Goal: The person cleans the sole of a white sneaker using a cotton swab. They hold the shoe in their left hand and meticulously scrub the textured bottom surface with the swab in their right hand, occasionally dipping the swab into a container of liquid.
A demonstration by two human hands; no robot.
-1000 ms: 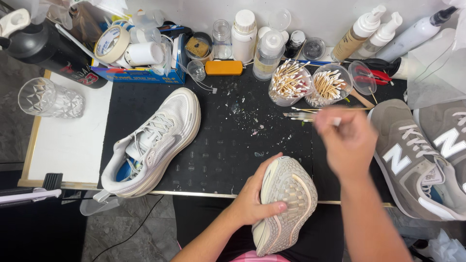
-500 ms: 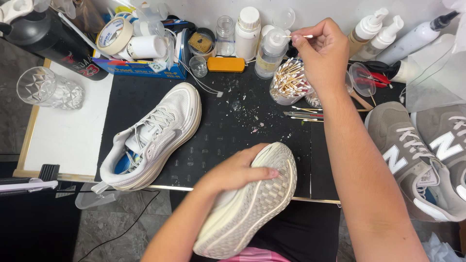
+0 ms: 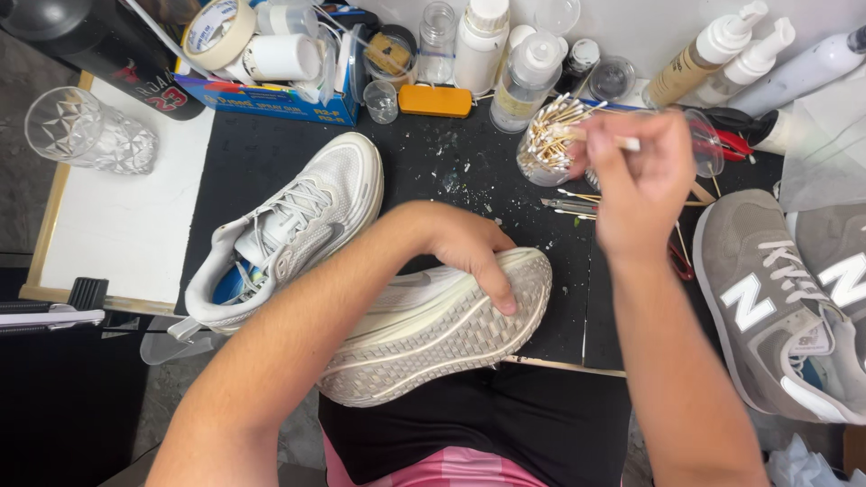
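Observation:
My left hand (image 3: 469, 248) grips a white sneaker (image 3: 424, 338) turned on its side over my lap, its ribbed sole facing up. My right hand (image 3: 636, 176) is raised over the back of the mat and pinches a cotton swab (image 3: 622, 142) between its fingertips. Just left of that hand stands a clear cup full of cotton swabs (image 3: 546, 144). The matching white sneaker (image 3: 289, 230) lies upright on the black mat (image 3: 442, 180), to the left of my left forearm.
Grey sneakers (image 3: 776, 307) lie at the right. Bottles (image 3: 523, 77), small jars, a tape roll (image 3: 216, 32) and a blue box crowd the back edge. A cut-glass tumbler (image 3: 86, 131) stands on a white board at left. Loose swabs and crumbs litter the mat.
My right hand has come down and to the right from the bottles, holding a swab. My left hand has turned the sneaker further onto its side.

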